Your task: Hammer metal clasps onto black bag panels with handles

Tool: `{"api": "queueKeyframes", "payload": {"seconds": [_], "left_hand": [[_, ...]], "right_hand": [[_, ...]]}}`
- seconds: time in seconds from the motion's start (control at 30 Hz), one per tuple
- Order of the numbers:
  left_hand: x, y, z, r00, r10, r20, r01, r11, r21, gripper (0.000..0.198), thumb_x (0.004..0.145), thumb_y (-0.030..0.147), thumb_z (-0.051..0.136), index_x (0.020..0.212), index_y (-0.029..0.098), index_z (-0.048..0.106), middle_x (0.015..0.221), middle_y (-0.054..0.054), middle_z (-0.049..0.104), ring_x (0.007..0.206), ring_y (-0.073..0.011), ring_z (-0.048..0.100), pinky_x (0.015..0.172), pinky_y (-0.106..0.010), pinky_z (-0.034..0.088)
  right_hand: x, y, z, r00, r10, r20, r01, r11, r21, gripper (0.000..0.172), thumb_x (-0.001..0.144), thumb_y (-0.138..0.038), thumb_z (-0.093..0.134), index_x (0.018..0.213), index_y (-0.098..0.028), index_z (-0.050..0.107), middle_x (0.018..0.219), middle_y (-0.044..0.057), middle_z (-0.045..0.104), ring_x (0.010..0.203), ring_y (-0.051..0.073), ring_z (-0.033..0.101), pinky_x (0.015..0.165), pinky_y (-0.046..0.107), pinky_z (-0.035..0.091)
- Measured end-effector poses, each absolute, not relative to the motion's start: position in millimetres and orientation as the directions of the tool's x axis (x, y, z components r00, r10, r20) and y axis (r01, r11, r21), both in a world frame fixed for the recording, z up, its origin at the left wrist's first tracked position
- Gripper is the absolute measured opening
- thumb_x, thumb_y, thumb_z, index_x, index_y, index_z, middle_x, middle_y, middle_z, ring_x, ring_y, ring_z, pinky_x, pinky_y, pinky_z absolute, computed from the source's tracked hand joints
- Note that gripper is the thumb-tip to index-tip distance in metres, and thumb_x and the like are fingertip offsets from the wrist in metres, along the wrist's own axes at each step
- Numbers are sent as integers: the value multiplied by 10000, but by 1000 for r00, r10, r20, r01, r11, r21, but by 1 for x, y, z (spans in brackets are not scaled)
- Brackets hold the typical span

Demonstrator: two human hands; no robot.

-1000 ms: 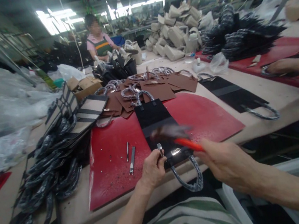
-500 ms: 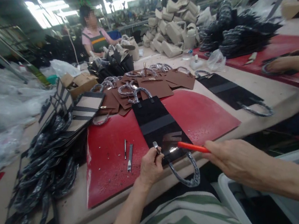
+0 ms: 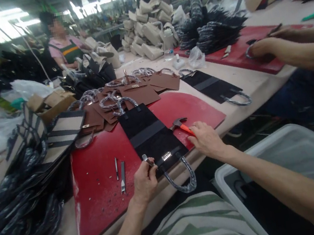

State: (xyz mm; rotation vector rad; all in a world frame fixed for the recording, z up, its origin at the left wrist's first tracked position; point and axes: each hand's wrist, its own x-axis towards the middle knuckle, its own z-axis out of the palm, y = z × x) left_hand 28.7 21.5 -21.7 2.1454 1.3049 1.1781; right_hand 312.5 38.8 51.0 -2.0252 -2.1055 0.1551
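Observation:
A black bag panel [image 3: 148,135] lies across the red mat [image 3: 94,176], with wrapped handles at both ends and a shiny metal clasp [image 3: 166,156] near its front end. My left hand [image 3: 144,181] pinches a short metal punch [image 3: 146,159] beside the clasp, at the panel's edge. The orange handle of a hammer [image 3: 179,123] is in my right hand [image 3: 207,137]; its head rests at the right side of the panel. Two slim metal tools, a rod [image 3: 116,168] and a flat forked one [image 3: 123,177], lie on the mat to the left.
Brown panels [image 3: 141,94] are piled behind the mat. Wrapped black pieces [image 3: 38,181] fill the left side. Another black panel [image 3: 211,84] lies at right. A white bin [image 3: 220,179] stands below the table edge. A person [image 3: 65,48] is behind; another person's hands [image 3: 260,50] work at right.
The view has turned to the right. The hammer has moved from over the clasp down to the panel's right side, uncovering the clasp. My left hand still holds the punch.

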Motion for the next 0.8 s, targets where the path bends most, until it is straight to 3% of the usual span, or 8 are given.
{"api": "queueKeyframes", "payload": {"seconds": [0.07, 0.17, 0.33, 0.4, 0.53, 0.63, 0.7, 0.8], "left_hand": [[29, 21, -22, 284, 821, 495, 551, -562, 616, 187, 928, 194, 526, 1091, 180, 617, 1070, -105, 717, 1000, -214, 703, 861, -322, 583], [32, 19, -20, 314, 790, 527, 555, -603, 573, 206, 928, 184, 517, 1105, 179, 621, 1083, -108, 722, 974, -208, 712, 861, -324, 592], [34, 15, -18, 119, 847, 519, 598, -478, 643, 139, 938, 187, 525, 1031, 172, 627, 1033, -98, 741, 951, -212, 726, 836, -337, 611], [32, 14, -19, 173, 815, 553, 588, -536, 606, 140, 932, 163, 532, 1035, 174, 626, 1052, -105, 741, 985, -216, 724, 862, -352, 613], [29, 14, -19, 376, 707, 598, 485, -701, 523, 142, 908, 161, 569, 1031, 180, 636, 1124, -124, 731, 1069, -236, 706, 919, -385, 607], [31, 13, -17, 107, 889, 446, 488, -438, 755, 149, 958, 259, 539, 1025, 177, 644, 1090, -113, 735, 1021, -227, 719, 910, -391, 608], [35, 13, -15, -123, 953, 278, 332, -224, 916, 192, 980, 321, 525, 1039, 173, 633, 1087, -100, 729, 993, -223, 725, 911, -408, 605], [45, 18, -10, -187, 971, 146, 87, -132, 987, 208, 952, 358, 596, 1033, 169, 628, 1096, -88, 725, 986, -225, 725, 921, -423, 596]], "right_hand": [[294, 26, 47, -49, 996, 80, 969, 67, -239, 202, 958, -329, 515, 1021, -155, 596, 1075, 148, 611, 1008, 279, 586, 881, 364, 422], [271, 8, 36, 40, 999, -28, 940, -47, -338, 241, 934, -383, 563, 1027, -161, 574, 1052, 132, 618, 933, 271, 631, 794, 347, 455], [263, -4, 17, 304, 950, -71, 678, -268, -684, 431, 806, -309, 682, 1165, -155, 500, 1175, 144, 619, 1081, 294, 620, 917, 385, 469], [263, -4, 13, 374, 923, -94, 544, -301, -783, 459, 765, -308, 694, 1153, -159, 500, 1169, 140, 627, 1077, 283, 623, 945, 391, 469], [263, -3, 6, 418, 891, -176, 365, -343, -866, 470, 726, -339, 689, 1132, -171, 523, 976, 74, 649, 821, 227, 657, 825, 382, 519], [263, -1, 0, 405, 879, -252, 238, -368, -899, 405, 700, -334, 697, 1053, -201, 549, 849, 25, 639, 739, 207, 650, 732, 357, 535], [263, 1, -3, 388, 867, -313, 115, -382, -917, 405, 673, -317, 711, 1023, -208, 542, 788, 8, 638, 687, 197, 644, 642, 328, 531], [263, 2, -3, 328, 852, -407, -102, -397, -912, 422, 646, -309, 723, 1001, -207, 519, 682, -25, 620, 586, 175, 611, 522, 285, 494]]}}
